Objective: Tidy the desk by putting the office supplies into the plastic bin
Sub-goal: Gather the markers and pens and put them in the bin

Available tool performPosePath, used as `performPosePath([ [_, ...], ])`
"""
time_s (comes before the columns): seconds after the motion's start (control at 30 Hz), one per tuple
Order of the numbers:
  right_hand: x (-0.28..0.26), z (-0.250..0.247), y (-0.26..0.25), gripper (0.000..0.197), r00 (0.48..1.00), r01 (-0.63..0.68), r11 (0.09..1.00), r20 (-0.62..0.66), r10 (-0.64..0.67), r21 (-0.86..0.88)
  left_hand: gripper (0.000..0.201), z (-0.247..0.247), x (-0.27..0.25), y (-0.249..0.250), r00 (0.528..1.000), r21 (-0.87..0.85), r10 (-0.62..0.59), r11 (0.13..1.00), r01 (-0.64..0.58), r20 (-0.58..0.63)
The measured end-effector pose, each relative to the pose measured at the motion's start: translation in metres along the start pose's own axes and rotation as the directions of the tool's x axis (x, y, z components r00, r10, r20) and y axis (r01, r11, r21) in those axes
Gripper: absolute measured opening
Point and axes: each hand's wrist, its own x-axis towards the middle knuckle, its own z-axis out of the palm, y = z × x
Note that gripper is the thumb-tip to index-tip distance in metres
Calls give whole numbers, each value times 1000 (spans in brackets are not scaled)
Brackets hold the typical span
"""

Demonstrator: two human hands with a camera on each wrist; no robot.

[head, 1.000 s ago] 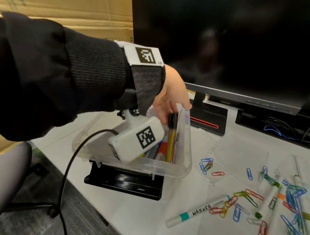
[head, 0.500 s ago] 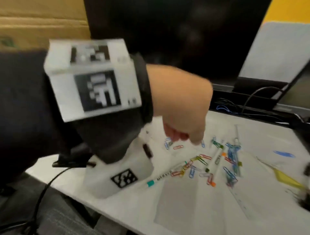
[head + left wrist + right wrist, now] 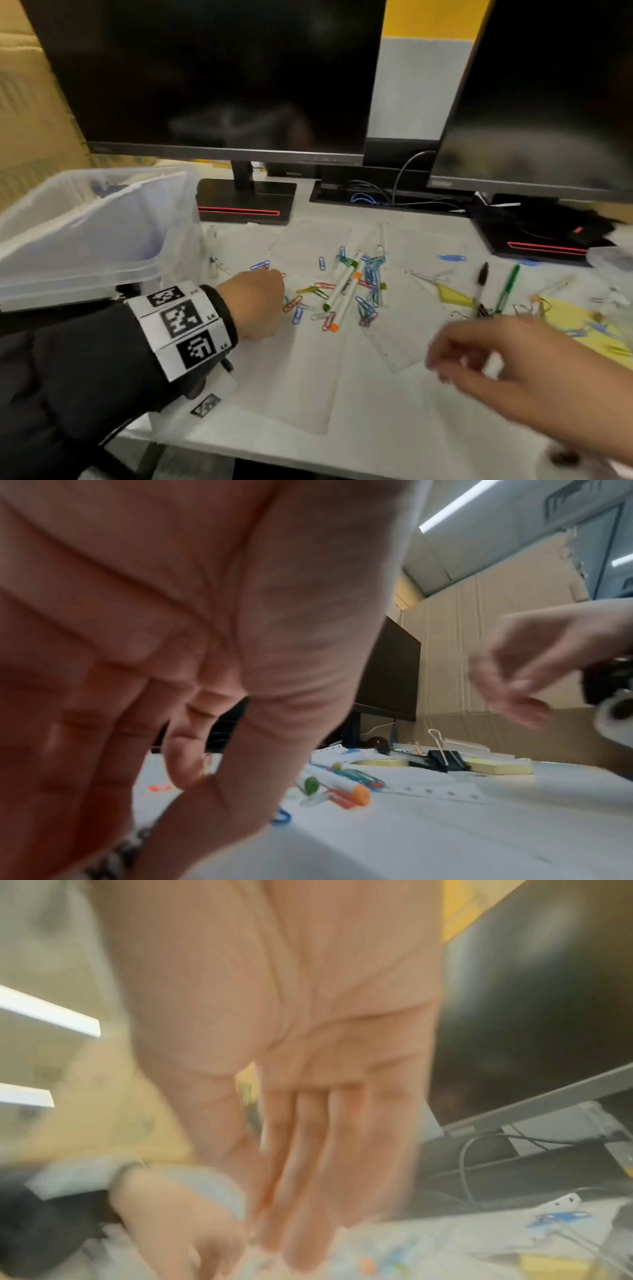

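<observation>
The clear plastic bin (image 3: 85, 246) stands tilted at the desk's left. My left hand (image 3: 274, 301) is low over the desk just right of it, at the edge of a scatter of coloured paper clips (image 3: 370, 294). In the left wrist view its fingers (image 3: 185, 764) and thumb point down at a printed marker barrel (image 3: 130, 845); blur hides whether they grip it. A green-capped marker (image 3: 337, 291) and an orange-capped marker (image 3: 346, 308) lie close by. My right hand (image 3: 445, 359) hovers over the papers at the front right, blurred, fingers (image 3: 301, 1218) loosely straight and holding nothing.
Two dark monitors (image 3: 212, 78) stand at the back on black bases (image 3: 246, 202). A black pen (image 3: 481, 291), a green pen (image 3: 507, 291) and yellow sticky notes (image 3: 565, 318) lie to the right. A black binder clip (image 3: 445, 758) sits by the notes.
My left hand left a yellow and black pen in the bin, swung right and came down to the desk by the paper clips. My right hand has come into view.
</observation>
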Motion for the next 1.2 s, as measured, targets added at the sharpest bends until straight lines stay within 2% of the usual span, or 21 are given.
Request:
performPosePath([
  [0.03,11,-1,6,9,997,0,1000,-74,0,-10,38,-1,3,2,1000,-15,-31,999,31,1],
  [0.13,49,-3,22,21,965,14,994,-259,-41,-106,47,-12,6,5,992,-112,-72,992,60,-100],
  [0.23,77,-2,37,28,937,14,976,-339,-89,-218,35,-27,10,9,961,-164,-78,986,35,-264],
  [0.33,95,-3,42,34,941,36,950,-310,-137,-310,21,-41,13,17,917,-259,-60,965,-48,-394],
  [0.43,106,-2,41,41,945,116,926,-246,-213,-359,22,-44,14,25,861,-308,-22,938,-158,-508],
  [0.53,118,5,40,48,959,179,863,-111,-260,-473,21,-39,11,26,792,-353,-2,896,-270,-610],
  [0.6,126,11,39,48,967,200,820,-26,-253,-536,20,-34,10,25,785,-396,-7,866,-305,-620],
  [0.7,136,17,37,37,978,181,841,3,-209,-510,22,-28,19,21,804,-453,-20,835,-314,-594],
  [0.77,141,20,39,33,977,176,838,-10,-212,-517,25,-26,29,15,825,-469,-45,840,-274,-563],
  [0.83,143,23,42,32,971,183,838,-37,-236,-514,27,-26,39,9,847,-431,-66,880,-199,-528],
  [0.93,141,27,46,25,915,284,788,-92,-394,-546,23,-24,47,9,908,-397,-86,913,-93,-411],
  [1.0,140,27,53,27,871,308,761,-151,-467,-571,14,-23,48,12,920,-444,-93,891,-94,-380],
  [1.07,139,19,53,25,856,327,781,-184,-484,-532,11,-24,49,14,896,-505,-88,848,-163,-436],
  [1.13,137,6,51,22,815,329,850,-331,-476,-411,19,-24,48,15,846,-554,-62,781,-289,-530],
  [1.2,133,-8,47,18,798,280,947,-510,-322,-160,32,-25,44,20,794,-551,7,716,-428,-607],
])
